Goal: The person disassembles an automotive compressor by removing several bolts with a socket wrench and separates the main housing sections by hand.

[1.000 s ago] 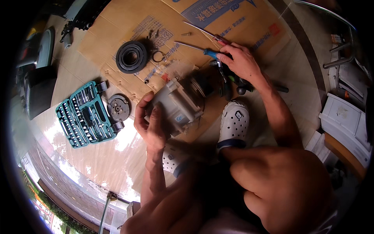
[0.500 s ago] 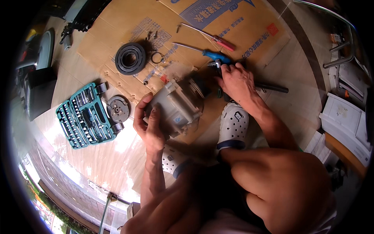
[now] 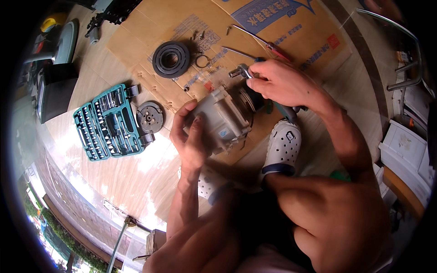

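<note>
Head view: from where I'm standing, the grey metal housing [image 3: 218, 120] lies on the cardboard [image 3: 132, 59], near its close edge. L hand [image 3: 189, 143] is wrapped round the housing's left end, thumb on top, fingers along the far side. R hand [image 3: 291, 83], just beyond the housing's right end, has its fingers curled round a ratchet wrench [image 3: 245, 71], socket end poking out left; can't tell how much handle is in the palm.

Past the housing: black pulley [image 3: 171, 70] & a few small bolts [image 3: 201, 35]. Left of it: round metal disc [image 3: 150, 117], then teal socket case [image 3: 99, 120].

Risks, IMO: housing could rock or skid if L hand eases off under a hard push, b/c its body's rounded. Socket set on crooked might jump off → scraped knuckles. Loose wrench grip = poss. drop on the R shoe [image 3: 283, 148], right beside the housing.
</note>
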The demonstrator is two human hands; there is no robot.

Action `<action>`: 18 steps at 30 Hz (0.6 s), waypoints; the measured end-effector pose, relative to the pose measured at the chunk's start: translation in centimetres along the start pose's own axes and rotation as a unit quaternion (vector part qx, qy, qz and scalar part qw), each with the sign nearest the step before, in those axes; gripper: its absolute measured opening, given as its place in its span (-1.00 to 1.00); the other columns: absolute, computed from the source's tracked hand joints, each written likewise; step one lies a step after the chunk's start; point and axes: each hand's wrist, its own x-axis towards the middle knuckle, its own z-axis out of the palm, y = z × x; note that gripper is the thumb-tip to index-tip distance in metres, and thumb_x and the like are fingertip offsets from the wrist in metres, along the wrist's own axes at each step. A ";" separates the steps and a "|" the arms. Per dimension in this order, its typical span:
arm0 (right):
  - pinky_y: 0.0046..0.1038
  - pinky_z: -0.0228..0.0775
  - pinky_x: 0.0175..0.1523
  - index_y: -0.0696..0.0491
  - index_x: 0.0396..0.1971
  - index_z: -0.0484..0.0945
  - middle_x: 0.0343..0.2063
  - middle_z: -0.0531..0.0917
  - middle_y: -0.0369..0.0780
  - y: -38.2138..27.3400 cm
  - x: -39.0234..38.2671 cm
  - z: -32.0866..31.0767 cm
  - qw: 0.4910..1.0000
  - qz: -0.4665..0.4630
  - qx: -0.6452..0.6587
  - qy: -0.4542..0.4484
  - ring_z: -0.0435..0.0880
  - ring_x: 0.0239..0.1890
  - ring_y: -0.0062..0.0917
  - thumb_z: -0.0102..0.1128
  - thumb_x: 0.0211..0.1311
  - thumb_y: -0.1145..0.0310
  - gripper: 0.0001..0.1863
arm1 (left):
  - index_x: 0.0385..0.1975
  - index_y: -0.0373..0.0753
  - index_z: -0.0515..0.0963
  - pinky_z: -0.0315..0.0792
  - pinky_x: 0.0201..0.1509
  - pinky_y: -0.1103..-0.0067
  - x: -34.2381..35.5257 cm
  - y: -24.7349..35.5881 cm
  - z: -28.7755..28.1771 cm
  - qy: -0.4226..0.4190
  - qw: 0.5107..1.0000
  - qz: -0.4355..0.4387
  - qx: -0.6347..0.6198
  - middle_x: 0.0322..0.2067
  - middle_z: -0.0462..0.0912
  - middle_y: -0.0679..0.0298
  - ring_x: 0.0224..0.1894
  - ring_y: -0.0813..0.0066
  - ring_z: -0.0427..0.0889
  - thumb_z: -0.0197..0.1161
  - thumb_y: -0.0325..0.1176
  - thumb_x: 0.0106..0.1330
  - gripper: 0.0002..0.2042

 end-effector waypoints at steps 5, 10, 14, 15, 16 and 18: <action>-0.14 0.43 -0.33 0.28 -0.58 0.57 -0.64 0.58 0.02 -0.5 3.1 -0.9 0.992 -0.057 -0.075 -0.081 0.61 -0.54 -0.12 0.03 0.14 0.37 -0.72 | 0.12 -0.40 0.54 0.35 0.07 0.69 -0.1 0.1 0.1 0.000 1.000 -0.005 -0.005 -0.14 0.62 0.30 -0.14 0.63 0.51 0.17 -0.51 0.41 -0.70; -0.14 0.45 -0.24 0.24 -0.44 0.58 -0.50 0.61 0.01 -1.7 2.7 -2.2 0.995 -0.020 -0.029 -0.098 0.61 -0.41 -0.09 0.06 0.12 0.40 -0.80 | 0.10 -0.43 0.49 0.44 0.07 0.61 -0.1 0.1 -0.3 -0.008 1.000 -0.001 0.002 -0.13 0.65 0.19 -0.10 0.53 0.57 0.20 -0.48 0.41 -0.69; -0.14 0.46 -0.17 0.21 -0.33 0.59 -0.39 0.64 0.01 -5.0 -1.7 -2.1 0.995 0.026 -0.016 -0.096 0.62 -0.31 -0.07 0.08 0.11 0.43 -0.81 | 0.09 -0.40 0.55 0.37 0.11 0.66 -0.3 0.7 -0.3 -0.008 1.000 -0.018 0.011 -0.12 0.65 0.26 -0.08 0.59 0.54 0.17 -0.53 0.41 -0.72; -0.13 0.46 -0.15 0.20 -0.31 0.59 -0.36 0.64 0.00 -6.3 -3.5 -2.0 0.994 0.043 -0.023 -0.095 0.62 -0.29 -0.07 0.09 0.11 0.43 -0.80 | 0.08 -0.40 0.55 0.38 0.11 0.65 -0.2 0.5 -0.2 -0.012 1.000 -0.018 0.006 -0.11 0.65 0.25 -0.08 0.58 0.54 0.17 -0.53 0.41 -0.72; -0.13 0.46 -0.13 0.19 -0.28 0.59 -0.33 0.65 0.00 -8.0 -5.8 -1.9 0.993 0.060 -0.034 -0.096 0.62 -0.26 -0.06 0.10 0.11 0.44 -0.79 | 0.08 -0.40 0.55 0.38 0.11 0.65 -0.2 0.4 -0.3 -0.013 1.000 -0.019 0.004 -0.11 0.65 0.25 -0.08 0.58 0.54 0.17 -0.53 0.42 -0.73; -0.13 0.47 -0.09 0.18 -0.23 0.60 -0.28 0.66 0.00 -12.7 -12.1 -1.7 0.988 0.102 -0.061 -0.097 0.62 -0.21 -0.05 0.11 0.10 0.45 -0.76 | 0.07 -0.40 0.55 0.37 0.12 0.65 -0.1 0.3 -0.2 -0.016 1.000 -0.023 -0.004 -0.11 0.65 0.25 -0.08 0.58 0.54 0.16 -0.53 0.42 -0.73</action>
